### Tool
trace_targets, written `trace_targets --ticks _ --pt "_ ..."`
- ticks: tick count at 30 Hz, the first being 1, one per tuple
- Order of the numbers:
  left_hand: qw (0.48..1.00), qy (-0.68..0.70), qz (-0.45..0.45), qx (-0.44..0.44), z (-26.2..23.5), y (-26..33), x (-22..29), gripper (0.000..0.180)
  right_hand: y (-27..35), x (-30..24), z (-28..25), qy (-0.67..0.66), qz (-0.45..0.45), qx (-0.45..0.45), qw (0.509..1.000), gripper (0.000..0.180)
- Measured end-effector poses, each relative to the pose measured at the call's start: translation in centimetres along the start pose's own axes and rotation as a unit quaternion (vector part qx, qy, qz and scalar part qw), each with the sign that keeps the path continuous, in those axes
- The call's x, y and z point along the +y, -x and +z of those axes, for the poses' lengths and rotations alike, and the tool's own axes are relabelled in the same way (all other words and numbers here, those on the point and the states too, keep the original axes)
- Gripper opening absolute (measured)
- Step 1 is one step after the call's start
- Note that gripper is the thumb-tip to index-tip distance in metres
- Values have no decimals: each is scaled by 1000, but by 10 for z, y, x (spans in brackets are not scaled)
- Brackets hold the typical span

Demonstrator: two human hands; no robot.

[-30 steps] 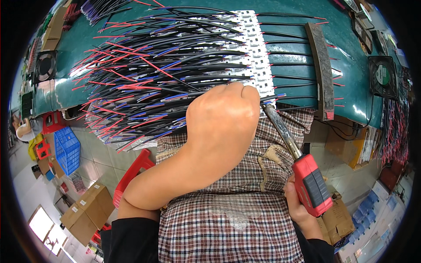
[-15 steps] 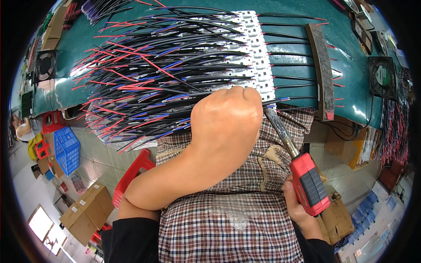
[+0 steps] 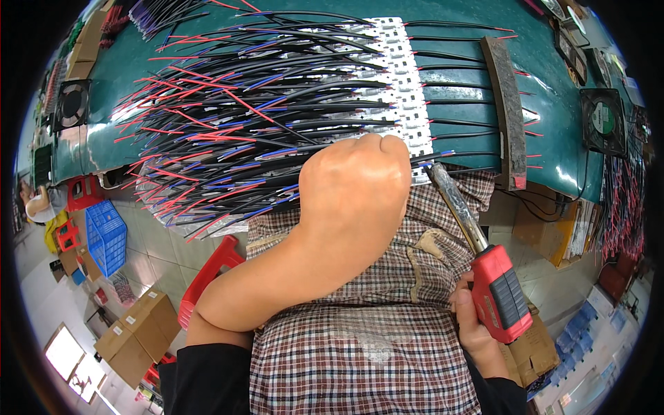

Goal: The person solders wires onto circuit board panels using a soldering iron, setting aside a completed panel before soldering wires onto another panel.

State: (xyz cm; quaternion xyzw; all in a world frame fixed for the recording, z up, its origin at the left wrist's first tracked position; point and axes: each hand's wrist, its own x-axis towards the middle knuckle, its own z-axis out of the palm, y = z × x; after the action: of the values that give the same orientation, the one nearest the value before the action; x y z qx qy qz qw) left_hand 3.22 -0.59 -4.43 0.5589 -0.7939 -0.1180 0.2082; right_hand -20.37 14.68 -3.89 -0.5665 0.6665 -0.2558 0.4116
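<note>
My left hand (image 3: 356, 176) is a closed fist over the near end of a white circuit board panel (image 3: 408, 83). A black two-core wire (image 3: 430, 157) with a blue tip sticks out past the fist's right side; the fingertips gripping it are hidden beneath the hand. My right hand (image 3: 477, 332) holds a soldering iron (image 3: 501, 294) by its red and black handle. The iron's metal shaft slants up and left, its tip close to the panel's near right edge, beside the wire. Many black wires (image 3: 277, 117) with stripped red and blue ends fan out left from the panel.
A dark weight bar (image 3: 508, 114) lies across the wires right of the panel on the green table (image 3: 456, 104). Small fans (image 3: 605, 121) stand at both sides. A red chair (image 3: 211, 277), a blue crate (image 3: 106, 237) and cardboard boxes (image 3: 138, 332) are on the floor.
The soldering iron and my right hand have shifted slightly right, drawing the tip a little away from the fist. My left hand has stayed almost in place.
</note>
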Motion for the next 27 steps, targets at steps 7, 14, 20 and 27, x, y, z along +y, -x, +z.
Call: trace_targets --ticks 7,14,20,27 --pt "1000 1 12 12 0 -2 -3 21 2 -9 -5 -66 89 -28 993 25" --pt "997 72 -38 19 -8 -7 3 18 2 -2 1 -84 17 -15 996 32" --pt "999 0 43 27 -20 -9 -1 11 0 -11 0 -111 18 -2 994 30" --pt "999 42 -16 25 -35 0 12 17 9 -7 -10 -70 41 -15 997 26"
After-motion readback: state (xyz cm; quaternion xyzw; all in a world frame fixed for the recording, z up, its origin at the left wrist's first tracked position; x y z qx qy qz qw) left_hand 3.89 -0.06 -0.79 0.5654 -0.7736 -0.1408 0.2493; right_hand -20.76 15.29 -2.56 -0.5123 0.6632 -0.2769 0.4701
